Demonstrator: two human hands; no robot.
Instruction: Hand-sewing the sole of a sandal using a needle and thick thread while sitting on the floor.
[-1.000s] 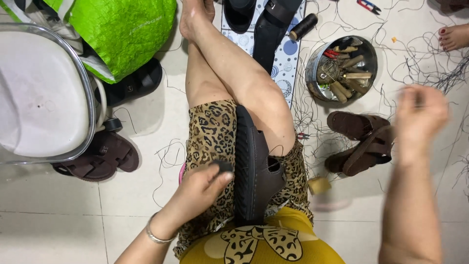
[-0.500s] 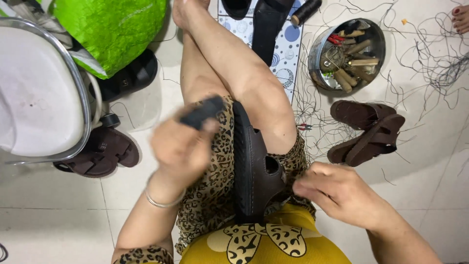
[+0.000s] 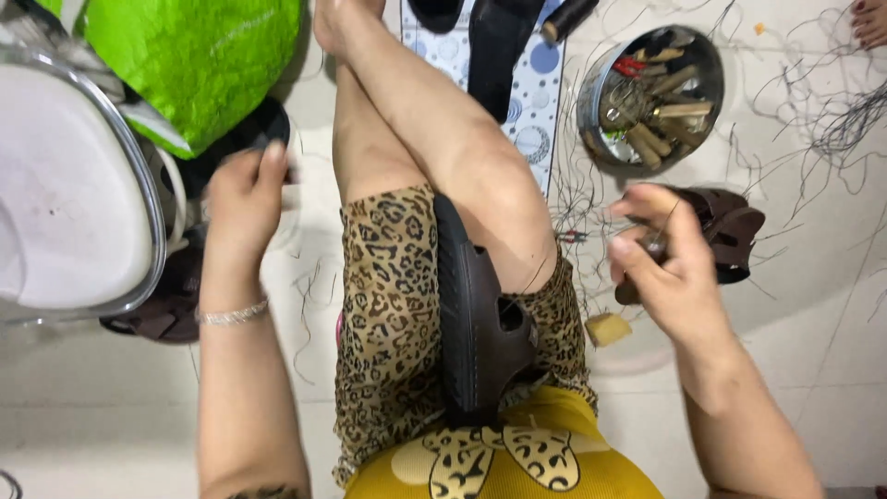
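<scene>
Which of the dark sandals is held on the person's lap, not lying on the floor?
The dark sandal standing on edge between the thighs; the brown pair right and the sandal left lie on tiles.

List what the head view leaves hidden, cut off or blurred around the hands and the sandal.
- Left hand: motion-blurred; what its fingers grip is unclear.
- Right hand: fingers curl over whatever they pinch; only a thin thread shows.
- Dark sandal on the lap: its near end is hidden by the yellow shirt.
- Metal bowl: contents too small to identify.

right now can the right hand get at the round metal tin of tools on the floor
Probably yes. The right hand is raised just below the metal tin, with only bare floor and loose threads between them; nothing covers the open tin.
</scene>
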